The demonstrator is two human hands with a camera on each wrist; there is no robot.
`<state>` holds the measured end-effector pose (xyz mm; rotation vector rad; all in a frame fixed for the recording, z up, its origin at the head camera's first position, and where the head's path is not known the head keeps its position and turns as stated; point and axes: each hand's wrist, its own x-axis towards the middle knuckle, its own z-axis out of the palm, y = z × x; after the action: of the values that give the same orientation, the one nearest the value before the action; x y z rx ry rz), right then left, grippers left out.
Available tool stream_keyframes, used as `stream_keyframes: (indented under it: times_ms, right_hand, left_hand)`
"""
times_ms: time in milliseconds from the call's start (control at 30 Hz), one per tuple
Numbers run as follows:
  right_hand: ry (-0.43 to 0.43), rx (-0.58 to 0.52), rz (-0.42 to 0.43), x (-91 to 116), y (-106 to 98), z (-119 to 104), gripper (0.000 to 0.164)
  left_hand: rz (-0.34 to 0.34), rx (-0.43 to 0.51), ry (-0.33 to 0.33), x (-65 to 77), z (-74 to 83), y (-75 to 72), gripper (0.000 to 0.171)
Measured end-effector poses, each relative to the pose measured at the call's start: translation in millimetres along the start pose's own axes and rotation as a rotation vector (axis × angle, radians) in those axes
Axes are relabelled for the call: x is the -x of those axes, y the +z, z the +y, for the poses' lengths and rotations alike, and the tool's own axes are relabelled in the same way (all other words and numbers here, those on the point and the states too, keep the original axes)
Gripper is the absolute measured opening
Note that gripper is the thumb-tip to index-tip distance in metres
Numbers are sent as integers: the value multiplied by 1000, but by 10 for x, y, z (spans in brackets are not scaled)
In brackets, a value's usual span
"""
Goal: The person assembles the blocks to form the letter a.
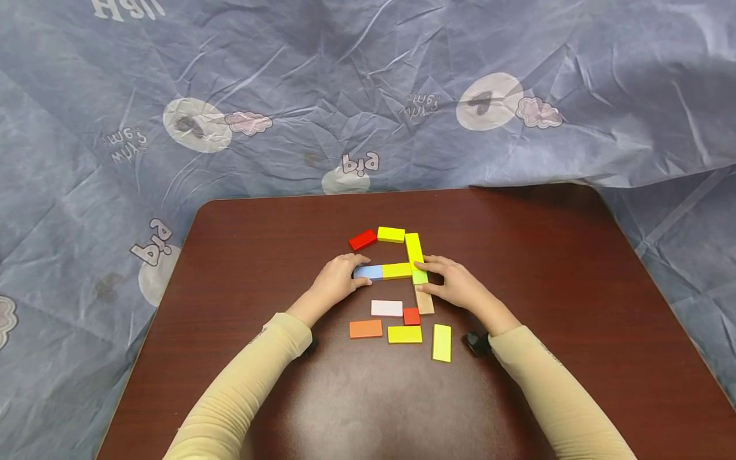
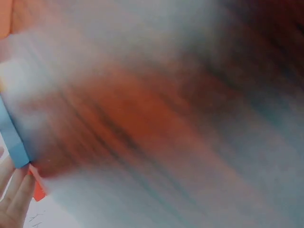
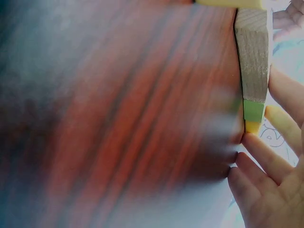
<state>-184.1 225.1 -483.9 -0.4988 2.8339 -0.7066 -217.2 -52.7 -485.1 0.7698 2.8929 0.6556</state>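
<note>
My left hand (image 1: 335, 279) is at the left end of a blue block (image 1: 368, 273), its thumb on the near side and fingers on the far side. A yellow block (image 1: 397, 271) continues that row to the right. It meets a column made of a long yellow block (image 1: 414, 248), a light green block (image 1: 420, 278) and a bare wooden block (image 1: 425, 303). My right hand (image 1: 460, 285) touches the column from the right, fingertips at the long yellow block and thumb near the green-wood joint. In the right wrist view its fingers (image 3: 270, 159) are extended beside the column.
Behind the row lie a red block (image 1: 363, 240) and a yellow block (image 1: 391, 235). Nearer me are a white block (image 1: 387, 308), a small red block (image 1: 411, 316), an orange block (image 1: 365, 329) and two yellow blocks (image 1: 405, 335). A patterned cloth (image 1: 368, 96) hangs behind the table (image 1: 546, 255).
</note>
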Motion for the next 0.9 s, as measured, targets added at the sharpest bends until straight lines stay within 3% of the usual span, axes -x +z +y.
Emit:
stream_keyframes:
  times_ms: [100,200,367,433,533,800,900]
  right_hand:
    - [-4,-5,3,-9,-2,-4,61]
    - [-3,-5,5,-21,-7,-2,61]
    - [-8,-3,4,-36,-21,-1,60]
    - [-14,-1,4,-39,-20,0,60]
    - [-14,-3,4,-35,-17,0,60]
    - [1,-13,1,-20,10,2,60]
    - [4,-13,4,-13,11,5,60]
  left_hand:
    - [9,-5,47,27,43,-26,41]
    - [-11,0,143,71,128,-50,30]
    - [-170,7,257,155,318,-73,25]
    - [-227,-12,269,183,384,-66,29]
    - [-260,-52,278,211,450,-44,32]
    - [-261,-121,319,243,417,-64,25]
    - [-231,-134,305,273,362,-109,33]
